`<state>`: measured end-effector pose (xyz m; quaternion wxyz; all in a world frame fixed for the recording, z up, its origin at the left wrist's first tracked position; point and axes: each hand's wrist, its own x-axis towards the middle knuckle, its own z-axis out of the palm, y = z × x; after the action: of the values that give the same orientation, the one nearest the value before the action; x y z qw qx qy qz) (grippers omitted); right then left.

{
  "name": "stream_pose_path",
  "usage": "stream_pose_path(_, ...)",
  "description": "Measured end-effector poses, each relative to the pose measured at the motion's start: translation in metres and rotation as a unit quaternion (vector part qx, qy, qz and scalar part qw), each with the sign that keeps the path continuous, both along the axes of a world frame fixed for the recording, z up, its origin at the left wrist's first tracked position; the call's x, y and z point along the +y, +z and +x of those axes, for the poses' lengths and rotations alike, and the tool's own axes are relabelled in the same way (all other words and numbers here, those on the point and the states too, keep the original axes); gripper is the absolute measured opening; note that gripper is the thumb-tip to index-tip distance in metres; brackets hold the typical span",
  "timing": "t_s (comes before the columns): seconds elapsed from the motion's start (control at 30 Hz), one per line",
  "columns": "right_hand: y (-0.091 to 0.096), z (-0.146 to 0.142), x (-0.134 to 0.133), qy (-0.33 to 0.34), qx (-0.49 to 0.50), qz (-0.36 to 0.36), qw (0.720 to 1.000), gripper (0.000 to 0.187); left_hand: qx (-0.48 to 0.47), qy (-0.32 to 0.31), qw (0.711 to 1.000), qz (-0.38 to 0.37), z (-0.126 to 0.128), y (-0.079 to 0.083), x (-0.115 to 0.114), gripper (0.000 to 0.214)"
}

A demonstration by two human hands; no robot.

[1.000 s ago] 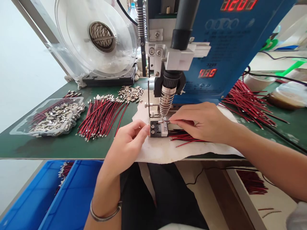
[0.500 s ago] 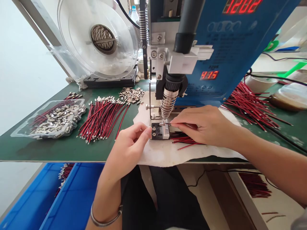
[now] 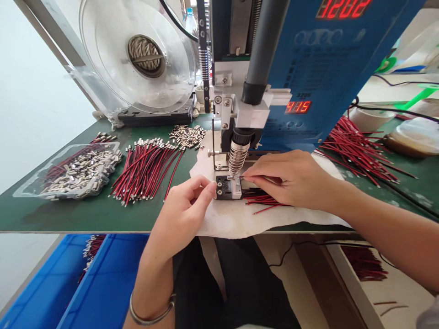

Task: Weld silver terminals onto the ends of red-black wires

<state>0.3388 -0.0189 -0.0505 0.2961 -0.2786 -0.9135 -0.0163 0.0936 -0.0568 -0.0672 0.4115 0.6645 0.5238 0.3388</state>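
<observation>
My right hand [image 3: 291,176] pinches a thin red wire [image 3: 247,177] and holds its tip on the small black and silver fixture [image 3: 228,187], under the ribbed metal head [image 3: 237,155] of the blue machine [image 3: 318,68]. More red wires [image 3: 262,201] lie under that hand on the white cloth [image 3: 233,219]. My left hand [image 3: 187,208] rests on the cloth with fingers curled. Its fingertips touch the fixture's left side, and what they hold, if anything, is hidden.
A bundle of red and black wires with metal ends [image 3: 146,167] lies left of the cloth. A clear tray of metal sleeves [image 3: 82,169] and a loose sleeve pile [image 3: 188,135] are nearby. Red wires [image 3: 356,148] are heaped at right. Blue bins [image 3: 85,283] stand below the green table edge [image 3: 85,219].
The machine head has come down onto the fixture since half a second ago. The counter went from 1201 to 1202. Both hands have stayed almost still.
</observation>
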Motion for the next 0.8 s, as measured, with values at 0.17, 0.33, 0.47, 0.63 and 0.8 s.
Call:
stream_pose_path(0.17,-0.0001,-0.0003,-0.0005,0.006,0.007,0.006,1.000,0.021,0.002,-0.002,1.000,0.003,-0.0005,-0.0021,0.0010,0.034)
stream_pose_path(0.33,-0.0010,0.0000,0.0002,-0.001,0.004,0.000,1.000,0.021,0.005,-0.001,1.000,0.001,-0.0003,-0.0024,0.0012,0.035)
stream_pose_path(0.47,0.0002,-0.0002,0.0004,0.003,0.005,0.006,1.000,0.021,0.000,-0.002,1.000,0.003,-0.0001,-0.0008,0.0004,0.035)
stream_pose_path(0.63,0.0003,-0.0005,0.0000,0.004,0.008,0.005,1.000,0.021,0.002,0.002,1.000,0.004,-0.0006,-0.0014,-0.0001,0.034)
stream_pose_path(0.8,-0.0004,-0.0006,-0.0004,0.001,0.004,0.009,1.000,0.021,0.001,0.002,1.000,0.002,-0.0003,-0.0013,0.0000,0.034)
